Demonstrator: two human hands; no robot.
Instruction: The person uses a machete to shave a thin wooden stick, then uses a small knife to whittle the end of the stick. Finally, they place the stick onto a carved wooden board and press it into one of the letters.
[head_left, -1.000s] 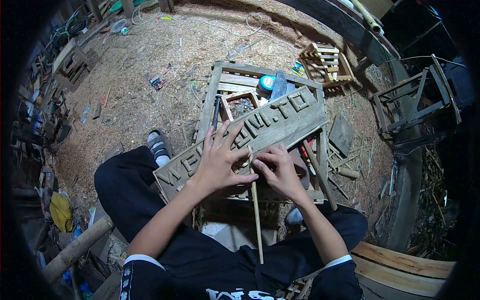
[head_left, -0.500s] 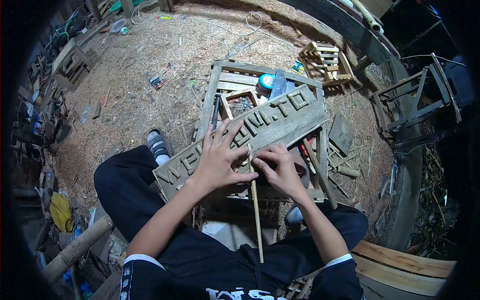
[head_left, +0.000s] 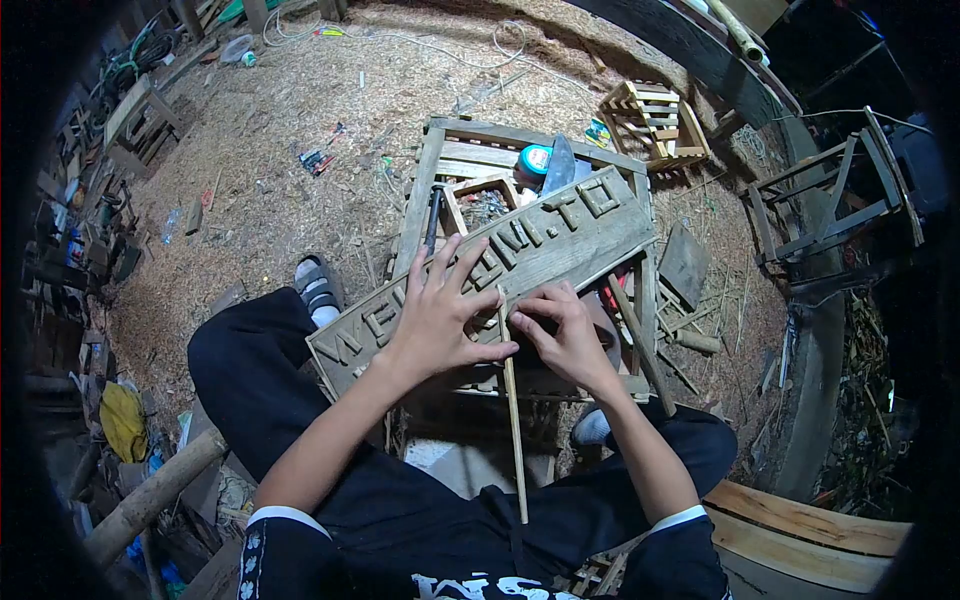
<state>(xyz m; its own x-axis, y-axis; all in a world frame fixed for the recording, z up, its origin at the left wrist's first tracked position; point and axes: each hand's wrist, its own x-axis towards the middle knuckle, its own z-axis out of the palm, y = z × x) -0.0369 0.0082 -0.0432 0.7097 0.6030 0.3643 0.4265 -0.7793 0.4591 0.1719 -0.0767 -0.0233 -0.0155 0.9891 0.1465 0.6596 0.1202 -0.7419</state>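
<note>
A wooden board [head_left: 590, 245] with raised letters lies tilted across a slatted wooden stand [head_left: 420, 195]. Over the board's middle letters rests my left hand [head_left: 435, 318], its fingers spread, with thumb and index beside a thin wooden strip [head_left: 513, 420]. The strip's upper end meets the board's lower edge and its other end hangs toward my lap. Just right of the strip, my right hand [head_left: 562, 335] has thumb and index pinched together; whatever lies between them is too small to make out.
Behind the board are a small wooden box of metal pieces [head_left: 485, 205], a blue-lidded container [head_left: 534, 160] and a hammer [head_left: 433, 220]. A stick [head_left: 640, 345] leans at the right. A slatted crate [head_left: 655, 125] stands farther back; shavings cover the ground.
My right hand has shifted very slightly, its fingertips a little lower and to the right. My left hand and the board look almost unmoved.
</note>
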